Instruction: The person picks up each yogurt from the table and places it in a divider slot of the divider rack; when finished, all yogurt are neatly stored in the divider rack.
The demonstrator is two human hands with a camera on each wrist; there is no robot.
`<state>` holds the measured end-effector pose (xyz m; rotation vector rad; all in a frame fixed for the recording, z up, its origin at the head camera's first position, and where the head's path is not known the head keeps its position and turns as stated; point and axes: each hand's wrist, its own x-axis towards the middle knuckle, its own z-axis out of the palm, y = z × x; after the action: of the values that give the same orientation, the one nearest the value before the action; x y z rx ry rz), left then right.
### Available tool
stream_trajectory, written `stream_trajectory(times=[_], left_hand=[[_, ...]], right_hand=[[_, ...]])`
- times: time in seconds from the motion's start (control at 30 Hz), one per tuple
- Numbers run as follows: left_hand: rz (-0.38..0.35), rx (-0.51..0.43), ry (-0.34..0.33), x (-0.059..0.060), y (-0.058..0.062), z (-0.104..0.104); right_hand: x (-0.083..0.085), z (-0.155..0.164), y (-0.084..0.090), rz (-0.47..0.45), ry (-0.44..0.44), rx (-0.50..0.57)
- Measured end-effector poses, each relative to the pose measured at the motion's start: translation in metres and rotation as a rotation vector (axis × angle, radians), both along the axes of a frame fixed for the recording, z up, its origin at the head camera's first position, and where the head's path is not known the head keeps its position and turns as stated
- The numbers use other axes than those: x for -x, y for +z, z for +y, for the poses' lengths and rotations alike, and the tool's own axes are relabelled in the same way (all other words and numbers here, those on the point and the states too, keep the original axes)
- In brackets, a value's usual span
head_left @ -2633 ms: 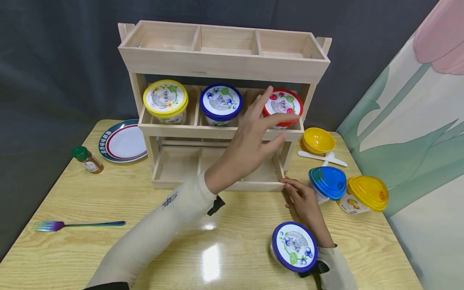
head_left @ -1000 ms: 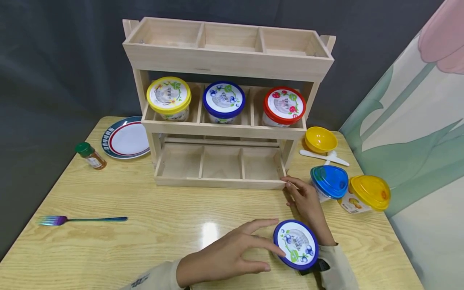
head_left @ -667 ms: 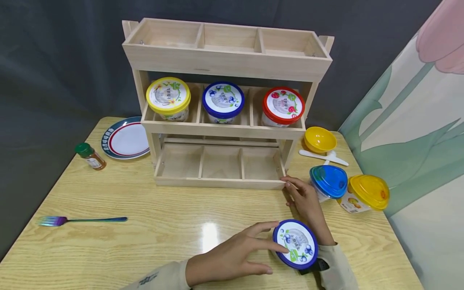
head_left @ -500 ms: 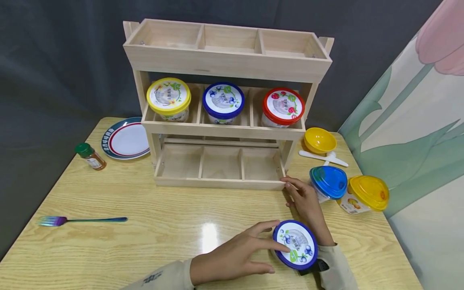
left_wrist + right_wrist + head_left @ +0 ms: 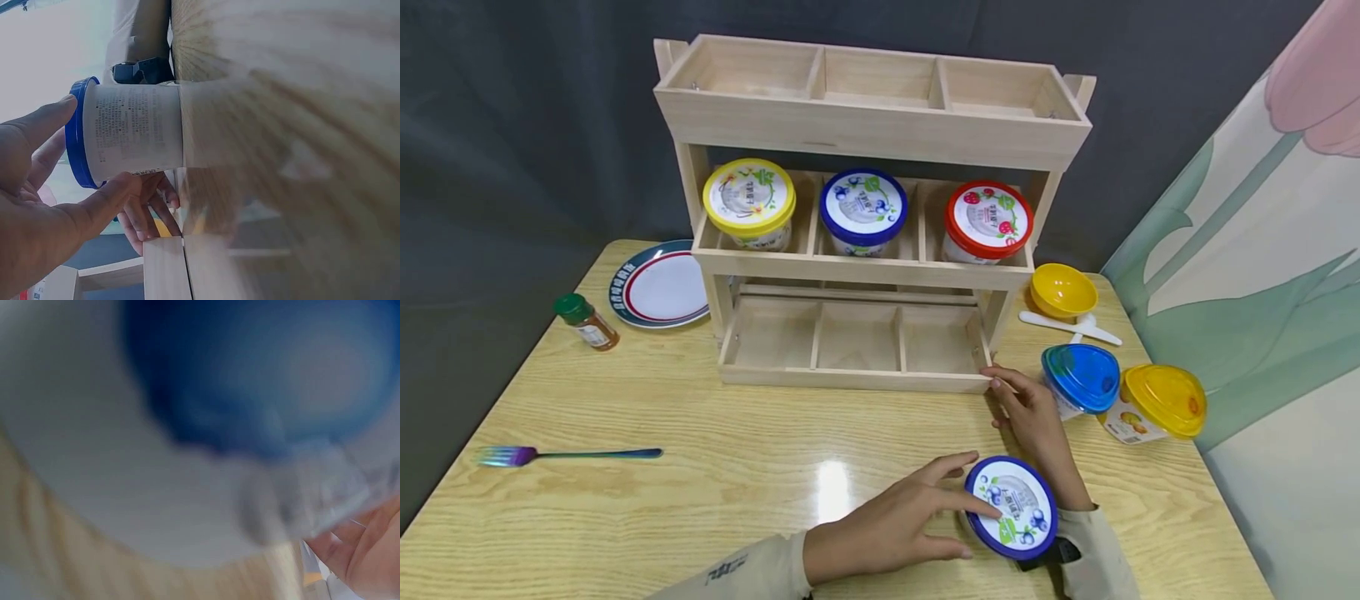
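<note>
A white tub with a blue lid (image 5: pixel 1015 504) stands on the wooden table (image 5: pixel 737 475) near the front edge. My left hand (image 5: pixel 970 525) grips it, with a finger lying on the lid and the thumb (image 5: pixel 100 203) against the tub's wall (image 5: pixel 134 131). Just behind it, my right hand (image 5: pixel 1028 410) rests flat on the table, its fingertips (image 5: pixel 997 383) touching the front right corner of the wooden rack's bottom tray (image 5: pixel 850 380). The right wrist view is a blur of blue and white.
The three-tier rack (image 5: pixel 865 133) holds yellow-lidded (image 5: pixel 748 196), blue-lidded (image 5: pixel 862 207) and red-lidded (image 5: pixel 988 219) tubs on its middle shelf. To the right are blue (image 5: pixel 1080 377) and yellow (image 5: pixel 1163 400) cups, a yellow bowl (image 5: pixel 1063 289) and a spoon (image 5: pixel 1067 327). To the left are a plate (image 5: pixel 658 287), a bottle (image 5: pixel 583 321) and a fork (image 5: pixel 565 455).
My left hand came down from the red-lidded tub on the shelf to the tub on the table and closed around it. The right hand stayed put.
</note>
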<state>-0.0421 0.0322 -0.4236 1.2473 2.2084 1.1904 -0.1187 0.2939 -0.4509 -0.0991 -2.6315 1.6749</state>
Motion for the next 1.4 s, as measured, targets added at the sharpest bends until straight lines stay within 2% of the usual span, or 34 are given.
stream_trajectory(times=[0.33,0.7,0.9,1.2,1.4], left_hand=[[-0.023,-0.008,-0.005,0.0,-0.0045,0.0012],[-0.021,-0.006,0.001,0.0009,-0.0025,0.0025],[-0.027,-0.035,-0.004,0.0014,-0.0052,0.0046],[-0.064,-0.065,-0.015,0.0027,-0.0078,0.0071],[-0.083,-0.069,0.008,0.0019,-0.0079,0.0087]], right_hand=[[0.001,0.0002,-0.0013,0.008,-0.001,-0.016],[0.0012,-0.0006,-0.0024,0.025,-0.006,-0.017],[0.0008,-0.0005,-0.0023,0.035,-0.005,-0.025],[0.0002,0.0002,0.0002,0.01,0.006,-0.003],[0.0001,-0.0001,-0.0003,-0.006,-0.005,0.005]])
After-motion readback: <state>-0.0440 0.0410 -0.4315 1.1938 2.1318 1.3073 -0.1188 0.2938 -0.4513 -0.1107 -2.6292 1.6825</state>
